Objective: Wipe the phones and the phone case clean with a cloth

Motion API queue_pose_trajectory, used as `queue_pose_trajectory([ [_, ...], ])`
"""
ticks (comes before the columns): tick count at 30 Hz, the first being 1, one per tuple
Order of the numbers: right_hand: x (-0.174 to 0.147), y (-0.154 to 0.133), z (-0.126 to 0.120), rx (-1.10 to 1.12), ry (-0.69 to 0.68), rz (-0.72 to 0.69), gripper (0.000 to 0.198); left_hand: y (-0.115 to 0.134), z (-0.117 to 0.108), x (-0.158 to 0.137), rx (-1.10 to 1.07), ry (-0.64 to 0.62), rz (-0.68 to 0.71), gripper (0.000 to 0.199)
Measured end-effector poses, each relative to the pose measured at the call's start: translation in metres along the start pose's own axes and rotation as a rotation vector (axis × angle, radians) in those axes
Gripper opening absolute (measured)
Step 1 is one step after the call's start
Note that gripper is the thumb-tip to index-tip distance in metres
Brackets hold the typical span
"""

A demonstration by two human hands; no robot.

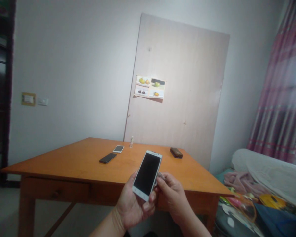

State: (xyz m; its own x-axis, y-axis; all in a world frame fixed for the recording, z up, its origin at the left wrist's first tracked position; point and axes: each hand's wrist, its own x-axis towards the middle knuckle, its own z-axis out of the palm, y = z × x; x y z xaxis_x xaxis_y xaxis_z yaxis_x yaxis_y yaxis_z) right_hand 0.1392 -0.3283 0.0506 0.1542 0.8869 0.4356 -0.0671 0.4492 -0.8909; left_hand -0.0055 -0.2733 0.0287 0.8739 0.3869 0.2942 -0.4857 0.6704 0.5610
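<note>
A white smartphone (147, 174) with a dark screen lies tilted in my left hand (134, 205), whose fingers wrap around its lower part from below. Beside the phone's right edge, my right hand (172, 194) is closed in a pinch. A small greyish thing (160, 176) shows between its thumb and forefinger, too small to name. Past my hands, a black smartphone (108, 158) and another white phone (118, 149) rest on the table. Near them stands a small clear bottle (131, 142). A brown wallet-like case (176, 152) sits at the far right.
The orange wooden table (71, 158) has a drawer (55, 190) in its front. Behind it, a large pale board (182, 82) against the wall carries fruit pictures (150, 87). At the right, a pink cloth (241, 182) and several other things are piled below a curtain (271, 95).
</note>
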Motion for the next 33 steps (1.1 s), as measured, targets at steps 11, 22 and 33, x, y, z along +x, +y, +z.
queue_pose_trajectory([
  [11,0.029,-0.013,-0.018,0.325,0.029,0.095,0.033,-0.010,-0.008,0.001,0.018,-0.011,-0.033,0.068],
  [22,0.044,-0.019,-0.026,0.366,0.045,0.040,0.034,-0.011,-0.008,-0.002,0.017,-0.032,-0.089,0.064],
  [33,0.027,-0.007,-0.019,0.276,-0.041,0.099,0.038,-0.009,-0.008,-0.003,-0.013,-0.060,-0.083,0.066],
])
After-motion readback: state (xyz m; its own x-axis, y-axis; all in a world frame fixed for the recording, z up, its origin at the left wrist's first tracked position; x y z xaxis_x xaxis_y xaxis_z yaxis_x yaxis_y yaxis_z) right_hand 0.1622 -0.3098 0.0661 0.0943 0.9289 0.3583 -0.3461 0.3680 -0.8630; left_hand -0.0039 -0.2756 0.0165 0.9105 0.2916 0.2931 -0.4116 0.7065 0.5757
